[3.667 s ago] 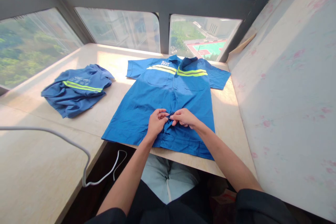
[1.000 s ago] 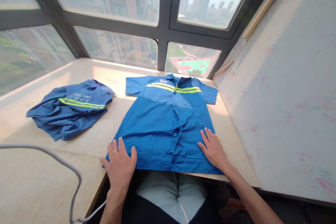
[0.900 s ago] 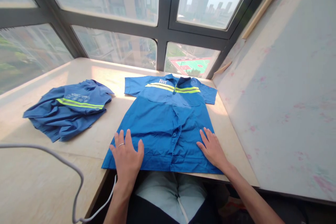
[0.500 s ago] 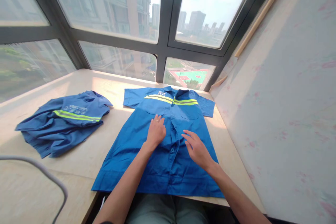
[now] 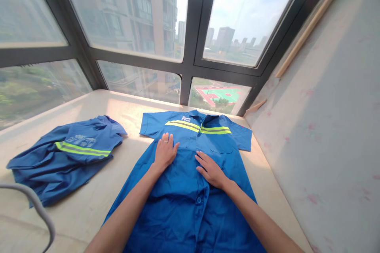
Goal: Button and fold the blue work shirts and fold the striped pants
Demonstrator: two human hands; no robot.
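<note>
Head: left hand [image 5: 165, 155] and right hand [image 5: 211, 170] lie flat on the shirt [image 5: 179, 191], fingers [image 5: 170, 142] unclenched.

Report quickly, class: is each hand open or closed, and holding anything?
Left hand: open, palm down over the spread blue shirt, holding nothing.
Right hand: open over the same shirt, holding nothing.

Hands [image 5: 165, 155]: two. Shirts: two; spread shirt [image 5: 175, 209] beneath the fingers [image 5: 170, 142], crumpled shirt [image 5: 71, 170] to their left. Ring [image 5: 165, 141]: one, on a left-hand finger. Cable [image 5: 38, 204]: one, leftward. Window panes [image 5: 243, 12]: six, beyond.
</note>
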